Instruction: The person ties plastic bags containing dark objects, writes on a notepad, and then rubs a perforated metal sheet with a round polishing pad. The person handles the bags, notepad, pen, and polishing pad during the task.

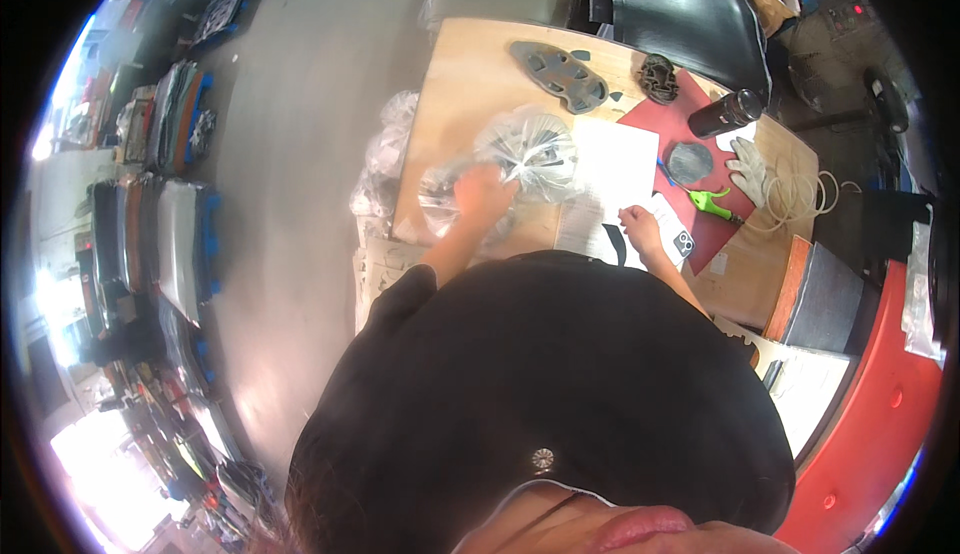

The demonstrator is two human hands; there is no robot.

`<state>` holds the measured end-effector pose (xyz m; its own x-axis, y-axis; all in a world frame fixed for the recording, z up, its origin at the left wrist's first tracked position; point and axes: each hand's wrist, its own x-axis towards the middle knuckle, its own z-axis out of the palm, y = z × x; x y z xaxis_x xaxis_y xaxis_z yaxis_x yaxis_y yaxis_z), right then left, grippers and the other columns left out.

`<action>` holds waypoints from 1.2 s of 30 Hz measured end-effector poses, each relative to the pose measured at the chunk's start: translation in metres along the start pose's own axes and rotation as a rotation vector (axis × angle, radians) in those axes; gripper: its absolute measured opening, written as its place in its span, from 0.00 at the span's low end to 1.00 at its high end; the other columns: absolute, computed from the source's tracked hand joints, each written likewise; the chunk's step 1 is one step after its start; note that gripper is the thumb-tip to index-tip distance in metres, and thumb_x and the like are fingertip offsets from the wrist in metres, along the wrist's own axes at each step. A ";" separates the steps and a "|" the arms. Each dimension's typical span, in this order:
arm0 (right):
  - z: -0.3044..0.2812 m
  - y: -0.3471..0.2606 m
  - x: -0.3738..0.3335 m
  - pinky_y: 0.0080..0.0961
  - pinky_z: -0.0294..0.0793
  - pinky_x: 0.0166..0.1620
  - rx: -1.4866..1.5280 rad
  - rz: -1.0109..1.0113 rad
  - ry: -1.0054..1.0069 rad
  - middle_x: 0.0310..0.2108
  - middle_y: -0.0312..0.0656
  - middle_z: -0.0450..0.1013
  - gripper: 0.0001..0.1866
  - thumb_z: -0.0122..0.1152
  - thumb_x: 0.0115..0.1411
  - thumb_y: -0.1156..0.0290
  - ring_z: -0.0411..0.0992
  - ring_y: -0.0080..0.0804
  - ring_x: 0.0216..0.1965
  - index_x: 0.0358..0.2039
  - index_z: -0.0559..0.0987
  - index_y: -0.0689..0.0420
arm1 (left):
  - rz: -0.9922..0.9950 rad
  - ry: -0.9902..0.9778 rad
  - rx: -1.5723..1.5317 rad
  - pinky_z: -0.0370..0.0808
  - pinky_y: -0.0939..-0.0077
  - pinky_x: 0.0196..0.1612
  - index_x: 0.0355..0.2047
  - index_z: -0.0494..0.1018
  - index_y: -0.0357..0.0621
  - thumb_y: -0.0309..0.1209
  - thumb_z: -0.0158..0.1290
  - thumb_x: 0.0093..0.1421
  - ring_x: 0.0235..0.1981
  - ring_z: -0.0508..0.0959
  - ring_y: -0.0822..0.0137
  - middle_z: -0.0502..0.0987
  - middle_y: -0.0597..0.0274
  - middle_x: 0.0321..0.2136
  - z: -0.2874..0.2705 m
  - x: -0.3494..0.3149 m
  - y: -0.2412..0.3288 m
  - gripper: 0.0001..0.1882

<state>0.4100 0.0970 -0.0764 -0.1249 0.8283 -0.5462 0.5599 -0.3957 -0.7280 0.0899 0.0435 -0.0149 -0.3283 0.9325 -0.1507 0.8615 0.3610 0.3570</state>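
My left hand is closed on the gathered plastic of a clear bag at the table's left side. Dark pieces show through the bag, too blurred to name. Beside and partly under that hand lies more clear plastic with dark contents. My right hand is curled with its fingertips together over the papers; anything inside it is too small to make out. Just left of it lies a black strip. A white sheet lies between the bag and a red mat. A phone sits right of my right hand.
On the wooden table are a grey sole-shaped part, a dark round-ended part, a black bottle, a grey disc, a green-handled tool, a glove and coiled tubing. Filled plastic bags border its left edge.
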 end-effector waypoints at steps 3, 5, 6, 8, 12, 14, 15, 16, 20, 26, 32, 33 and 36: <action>0.008 0.008 -0.016 0.25 0.71 0.33 -0.003 -0.009 -0.009 0.23 0.38 0.75 0.13 0.59 0.61 0.62 0.72 0.24 0.26 0.31 0.79 0.61 | 0.029 -0.090 0.029 0.68 0.50 0.49 0.39 0.77 0.45 0.47 0.52 0.57 0.45 0.75 0.46 0.76 0.49 0.42 0.010 0.008 0.004 0.19; 0.009 0.014 -0.019 0.26 0.71 0.33 -0.052 -0.060 0.015 0.23 0.40 0.75 0.14 0.59 0.61 0.61 0.72 0.27 0.26 0.30 0.79 0.61 | 0.054 -0.093 0.033 0.70 0.51 0.47 0.39 0.77 0.45 0.46 0.51 0.57 0.44 0.76 0.45 0.77 0.47 0.40 0.012 0.011 0.001 0.19; 0.009 0.018 -0.020 0.27 0.71 0.33 -0.091 -0.088 0.033 0.23 0.41 0.76 0.14 0.59 0.61 0.61 0.73 0.28 0.26 0.30 0.79 0.61 | 0.042 -0.107 -0.049 0.70 0.51 0.47 0.38 0.76 0.44 0.44 0.51 0.57 0.43 0.76 0.44 0.77 0.47 0.40 0.011 0.012 -0.001 0.18; 0.008 0.027 -0.018 0.32 0.72 0.35 -0.043 -0.054 0.020 0.23 0.46 0.76 0.16 0.59 0.60 0.60 0.74 0.36 0.27 0.30 0.79 0.62 | -0.026 -0.205 -0.194 0.72 0.50 0.46 0.36 0.74 0.42 0.41 0.51 0.56 0.43 0.77 0.43 0.78 0.45 0.39 0.008 0.015 -0.004 0.15; 0.002 0.042 -0.011 0.27 0.72 0.32 -0.112 -0.058 0.046 0.23 0.39 0.74 0.14 0.59 0.62 0.63 0.70 0.25 0.24 0.33 0.78 0.64 | -0.147 -0.331 -0.178 0.72 0.53 0.48 0.40 0.74 0.41 0.43 0.50 0.57 0.44 0.77 0.43 0.77 0.42 0.41 -0.001 0.025 -0.003 0.19; 0.001 0.046 -0.010 0.26 0.71 0.32 -0.117 -0.109 0.040 0.23 0.38 0.74 0.13 0.58 0.62 0.64 0.70 0.25 0.24 0.32 0.78 0.63 | -0.174 -0.371 -0.182 0.72 0.55 0.47 0.41 0.75 0.41 0.45 0.50 0.57 0.43 0.78 0.46 0.78 0.42 0.41 -0.003 0.031 -0.004 0.21; 0.000 0.047 -0.010 0.25 0.71 0.32 -0.082 -0.064 0.026 0.23 0.38 0.73 0.13 0.58 0.62 0.64 0.70 0.24 0.24 0.32 0.78 0.63 | -0.163 -0.410 -0.244 0.72 0.57 0.46 0.40 0.76 0.41 0.46 0.50 0.58 0.42 0.78 0.47 0.79 0.44 0.40 -0.003 0.033 -0.006 0.21; -0.001 0.047 -0.010 0.25 0.71 0.32 -0.122 -0.100 0.036 0.23 0.38 0.73 0.13 0.58 0.62 0.64 0.70 0.24 0.24 0.32 0.78 0.63 | -0.154 -0.464 -0.311 0.72 0.58 0.46 0.40 0.77 0.42 0.47 0.50 0.58 0.42 0.79 0.49 0.79 0.45 0.40 -0.004 0.035 -0.010 0.21; 0.001 0.045 -0.014 0.25 0.72 0.32 -0.139 -0.101 0.025 0.23 0.39 0.74 0.14 0.59 0.62 0.63 0.70 0.24 0.24 0.33 0.78 0.64 | -0.272 -0.324 -0.606 0.68 0.74 0.34 0.26 0.77 0.38 0.38 0.54 0.56 0.28 0.71 0.71 0.74 0.63 0.23 0.001 0.032 -0.023 0.14; 0.006 0.037 -0.020 0.34 0.72 0.38 -0.131 -0.090 -0.001 0.27 0.47 0.77 0.16 0.59 0.60 0.60 0.75 0.40 0.31 0.33 0.79 0.62 | -0.160 -0.176 -0.700 0.65 0.77 0.32 0.23 0.76 0.41 0.35 0.54 0.55 0.26 0.69 0.72 0.72 0.66 0.21 0.005 0.031 -0.037 0.10; -0.005 0.042 -0.027 0.32 0.72 0.38 -0.087 -0.019 0.005 0.26 0.46 0.76 0.15 0.59 0.61 0.61 0.74 0.36 0.30 0.34 0.79 0.62 | -0.441 -0.112 -0.820 0.66 0.65 0.32 0.29 0.75 0.43 0.34 0.51 0.56 0.28 0.70 0.65 0.72 0.62 0.25 -0.042 0.047 -0.046 0.08; -0.007 0.046 -0.028 0.32 0.72 0.38 -0.107 -0.032 0.020 0.27 0.47 0.77 0.15 0.59 0.61 0.61 0.74 0.36 0.30 0.34 0.79 0.63 | -0.527 -0.123 -0.842 0.70 0.61 0.36 0.34 0.76 0.42 0.36 0.50 0.57 0.32 0.73 0.60 0.75 0.58 0.29 -0.054 0.049 -0.046 0.12; -0.009 0.056 -0.028 0.32 0.72 0.38 -0.067 -0.015 0.038 0.27 0.47 0.77 0.15 0.59 0.61 0.61 0.74 0.36 0.30 0.34 0.79 0.63 | -0.591 0.022 -0.955 0.68 0.63 0.33 0.34 0.75 0.41 0.36 0.53 0.55 0.31 0.69 0.66 0.72 0.61 0.28 -0.078 0.058 -0.041 0.12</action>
<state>0.4529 0.0550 -0.0980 -0.1035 0.8487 -0.5186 0.6121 -0.3566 -0.7058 0.0054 0.0844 0.0341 -0.6022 0.6083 -0.5170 -0.0787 0.5992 0.7967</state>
